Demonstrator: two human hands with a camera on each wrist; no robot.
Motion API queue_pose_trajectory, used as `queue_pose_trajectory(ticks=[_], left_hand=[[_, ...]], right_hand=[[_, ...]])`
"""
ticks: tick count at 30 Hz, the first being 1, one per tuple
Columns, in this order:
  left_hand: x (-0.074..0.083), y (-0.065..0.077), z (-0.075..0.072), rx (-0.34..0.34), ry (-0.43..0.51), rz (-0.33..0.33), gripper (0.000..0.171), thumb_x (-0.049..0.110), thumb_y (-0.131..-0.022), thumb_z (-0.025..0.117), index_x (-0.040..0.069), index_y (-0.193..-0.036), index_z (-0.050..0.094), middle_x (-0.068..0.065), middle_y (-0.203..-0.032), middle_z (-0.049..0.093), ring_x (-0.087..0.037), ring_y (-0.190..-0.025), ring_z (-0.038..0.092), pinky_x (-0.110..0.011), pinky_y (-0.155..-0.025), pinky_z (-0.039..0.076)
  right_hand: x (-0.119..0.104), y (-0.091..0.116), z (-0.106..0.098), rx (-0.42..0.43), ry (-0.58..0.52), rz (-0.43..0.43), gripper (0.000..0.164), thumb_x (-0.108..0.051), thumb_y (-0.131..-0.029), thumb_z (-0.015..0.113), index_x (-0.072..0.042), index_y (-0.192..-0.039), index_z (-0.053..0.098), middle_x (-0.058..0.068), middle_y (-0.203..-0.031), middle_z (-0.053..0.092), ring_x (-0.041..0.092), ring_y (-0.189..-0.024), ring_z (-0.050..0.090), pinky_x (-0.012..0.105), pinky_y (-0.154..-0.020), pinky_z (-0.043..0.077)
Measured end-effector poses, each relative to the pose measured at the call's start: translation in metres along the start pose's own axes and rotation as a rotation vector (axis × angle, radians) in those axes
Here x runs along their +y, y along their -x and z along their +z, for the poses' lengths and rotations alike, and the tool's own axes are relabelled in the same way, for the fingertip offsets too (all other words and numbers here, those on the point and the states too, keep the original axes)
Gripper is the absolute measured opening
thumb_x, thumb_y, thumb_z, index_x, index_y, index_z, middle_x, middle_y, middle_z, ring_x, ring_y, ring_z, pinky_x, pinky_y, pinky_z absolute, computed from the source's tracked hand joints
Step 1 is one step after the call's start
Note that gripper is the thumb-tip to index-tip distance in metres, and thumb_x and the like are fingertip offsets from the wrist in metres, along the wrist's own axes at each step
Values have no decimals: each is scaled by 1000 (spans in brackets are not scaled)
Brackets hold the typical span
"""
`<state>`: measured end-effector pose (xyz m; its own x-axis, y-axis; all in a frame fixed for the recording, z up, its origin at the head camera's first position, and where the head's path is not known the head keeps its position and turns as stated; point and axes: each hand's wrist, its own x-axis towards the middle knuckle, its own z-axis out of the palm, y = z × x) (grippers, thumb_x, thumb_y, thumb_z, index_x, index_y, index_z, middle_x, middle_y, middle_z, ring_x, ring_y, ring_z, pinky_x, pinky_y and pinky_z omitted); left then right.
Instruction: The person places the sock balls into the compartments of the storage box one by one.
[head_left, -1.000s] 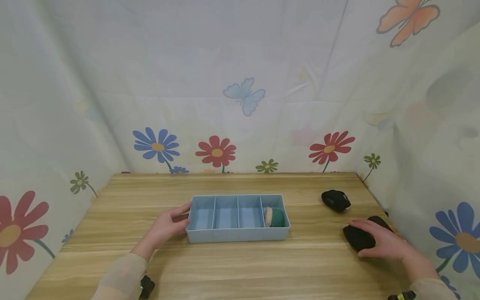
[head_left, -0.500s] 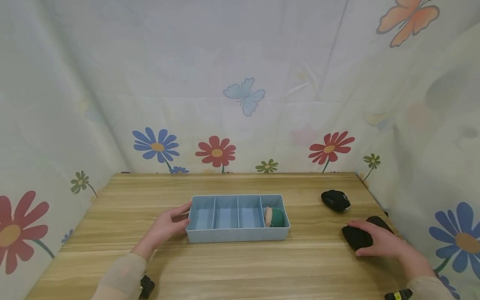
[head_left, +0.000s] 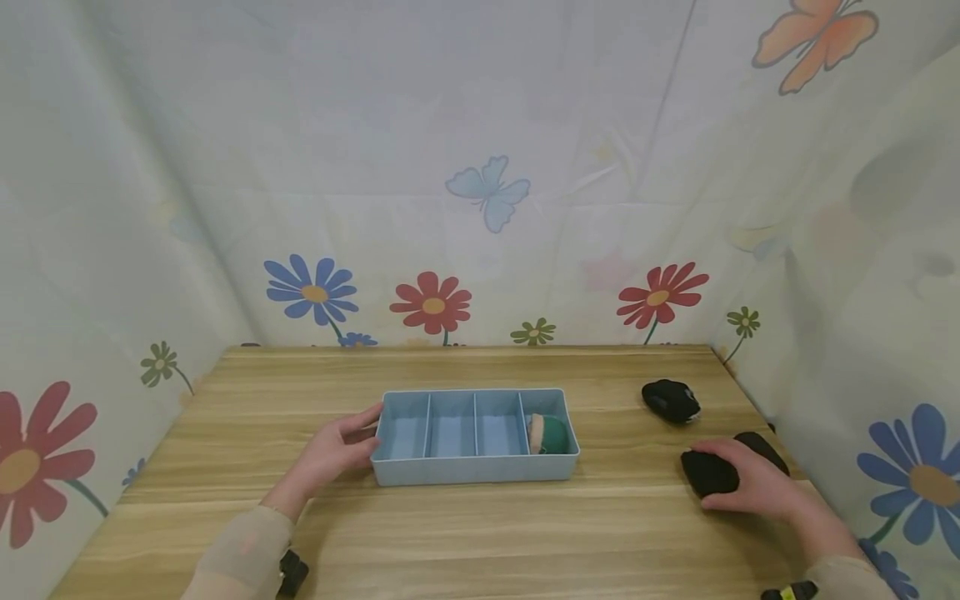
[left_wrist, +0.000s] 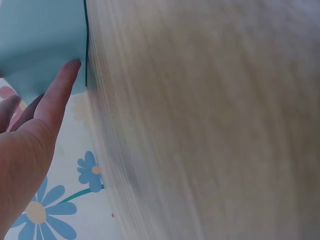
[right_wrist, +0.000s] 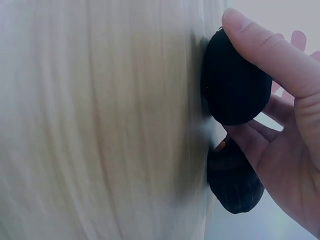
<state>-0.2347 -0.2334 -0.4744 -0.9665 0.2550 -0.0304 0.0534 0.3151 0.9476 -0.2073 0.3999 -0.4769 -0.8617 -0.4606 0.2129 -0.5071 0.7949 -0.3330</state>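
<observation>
A blue four-compartment box (head_left: 476,472) is braced, apparently against sliding, by the left hand (head_left: 330,454), fingers straight; at the right of the desk (head_left: 525,533), a black sock bundle (head_left: 703,477) is gripped by the right hand (head_left: 763,485), thumb opposing fingers, presumably to suit its rounded form.

1. Right hand (head_left: 753,483) covers part of the black bundle (head_left: 708,473) it grips and of another black bundle (head_left: 763,448) behind it; we can't tell what either is.
2. Tray (head_left: 476,472) front wall hides the base of the green item (head_left: 554,435).
3. Left wrist view crops the tray and left hand (head_left: 333,450).
4. We get blurred tabletop (left_wrist: 200,125) in both wrist views.
5. Head view cuts off both sleeves (head_left: 243,554) at bottom.
</observation>
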Motion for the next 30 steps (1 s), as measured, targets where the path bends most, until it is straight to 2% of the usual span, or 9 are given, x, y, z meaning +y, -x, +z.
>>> queue_pose_trajectory(ticks=[2, 6, 9, 14, 21, 30], left_hand=[[0, 0, 0, 0, 6, -4, 63, 9, -95, 64, 5, -152, 38, -22, -156, 33, -43, -131, 47, -38, -87, 56], [0, 0, 0, 2, 4, -4, 63, 9, -95, 65, 5, -152, 38, -21, -156, 33, -42, -131, 47, -38, -87, 56], [0, 0, -1, 3, 2, -3, 63, 9, -95, 65, 6, -152, 39, -21, -156, 34, -42, -131, 48, -38, -87, 56], [-2, -1, -1, -2, -6, 10, 62, 8, -95, 64, 5, -152, 38, -22, -155, 33, -43, -131, 47, -38, -88, 56], [-4, -1, 0, 13, -28, -13, 63, 9, -94, 64, 7, -152, 39, -19, -155, 35, -42, -130, 48, -37, -88, 56], [-6, -2, 0, 4, -14, -4, 62, 8, -95, 64, 7, -152, 39, -19, -156, 34, -42, -131, 48, -37, -88, 56]], right_hand=[[-1, 0, 1, 14, -2, 9, 73, -38, -67, 91, -4, -125, 63, 14, -123, 61, 36, -110, 56, 15, -94, 32], [-3, 0, 3, 17, 13, 44, 73, -40, -68, 90, -4, -125, 64, 15, -123, 61, 37, -111, 55, 35, -91, 44], [-5, -1, 4, 21, 21, 56, 73, -41, -67, 90, -4, -125, 64, 15, -123, 62, 39, -112, 56, 47, -87, 47], [-6, -3, 7, 41, 23, 54, 72, -39, -67, 91, -3, -123, 64, 16, -121, 62, 40, -111, 57, 50, -86, 47], [-12, -6, 10, 61, 1, 83, 72, -38, -68, 90, -2, -124, 64, 19, -119, 63, 41, -110, 57, 56, -86, 48], [-20, -12, 12, 49, -62, 122, 73, -39, -71, 89, -3, -128, 61, 23, -123, 59, 46, -113, 54, 61, -87, 47]])
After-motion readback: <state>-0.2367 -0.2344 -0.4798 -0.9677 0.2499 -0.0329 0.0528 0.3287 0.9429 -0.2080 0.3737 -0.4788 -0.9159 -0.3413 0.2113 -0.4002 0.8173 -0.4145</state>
